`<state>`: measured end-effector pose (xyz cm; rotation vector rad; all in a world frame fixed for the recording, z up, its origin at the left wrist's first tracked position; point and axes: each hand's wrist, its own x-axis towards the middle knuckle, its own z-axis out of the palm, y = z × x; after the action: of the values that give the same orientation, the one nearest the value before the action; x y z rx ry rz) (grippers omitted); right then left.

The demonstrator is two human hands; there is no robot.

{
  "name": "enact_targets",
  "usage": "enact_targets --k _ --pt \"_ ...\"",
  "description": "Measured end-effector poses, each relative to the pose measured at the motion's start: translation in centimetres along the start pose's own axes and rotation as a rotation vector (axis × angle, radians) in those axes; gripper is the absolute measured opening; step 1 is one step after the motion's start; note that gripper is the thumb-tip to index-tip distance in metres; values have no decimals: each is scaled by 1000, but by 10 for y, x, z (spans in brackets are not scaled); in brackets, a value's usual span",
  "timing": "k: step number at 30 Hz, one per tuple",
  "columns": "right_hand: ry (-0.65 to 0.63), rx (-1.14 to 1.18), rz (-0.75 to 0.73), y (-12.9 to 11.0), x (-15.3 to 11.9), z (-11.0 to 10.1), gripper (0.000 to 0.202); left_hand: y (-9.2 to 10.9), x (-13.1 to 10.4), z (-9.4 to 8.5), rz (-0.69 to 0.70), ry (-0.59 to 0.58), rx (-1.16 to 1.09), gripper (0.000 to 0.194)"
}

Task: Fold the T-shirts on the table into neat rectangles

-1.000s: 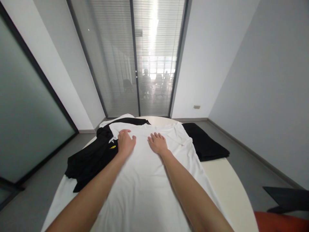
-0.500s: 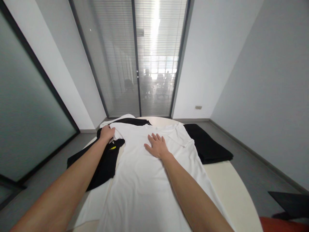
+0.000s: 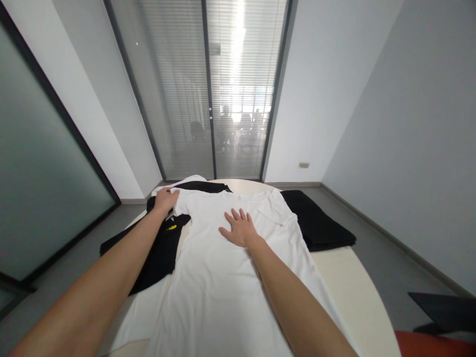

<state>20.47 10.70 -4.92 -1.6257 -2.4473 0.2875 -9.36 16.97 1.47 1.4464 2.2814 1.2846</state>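
A white T-shirt is spread out on a pale round table, its neckline toward the far edge. My left hand is closed on the end of the shirt's left sleeve. Flat on the upper chest of the shirt lies my right hand, with its fingers spread. The right sleeve is folded over onto the shirt, with wrinkles around it. Partly under my left forearm is a black garment with a small yellow mark.
Folded black cloth lies at the table's right side. More black and white clothing sits at the far left edge. A glass partition with blinds stands behind. Something red shows at the lower right.
My right hand has shifted slightly left and toward me on the shirt, fingers more spread. The left sleeve now lies straighter beside my left hand. The view has shifted a little.
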Motion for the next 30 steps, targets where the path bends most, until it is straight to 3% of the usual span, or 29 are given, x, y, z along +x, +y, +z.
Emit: enact_targets --k 7,14,19,21,25,30 --pt "-12 -1 -10 0 -1 -1 82 33 -15 13 163 -22 -22 29" --pt "12 19 -4 2 0 -1 83 63 -67 34 382 -183 133 27" --pt "33 52 3 3 0 -1 81 57 -98 46 464 -397 237 35" --pt "22 56 8 2 -1 -2 80 50 -107 48 523 -431 264 38" --pt "18 59 14 1 0 -3 80 38 -121 43 611 -343 438 40" --pt "38 62 11 2 1 -1 78 28 -133 39 520 -274 555 26"
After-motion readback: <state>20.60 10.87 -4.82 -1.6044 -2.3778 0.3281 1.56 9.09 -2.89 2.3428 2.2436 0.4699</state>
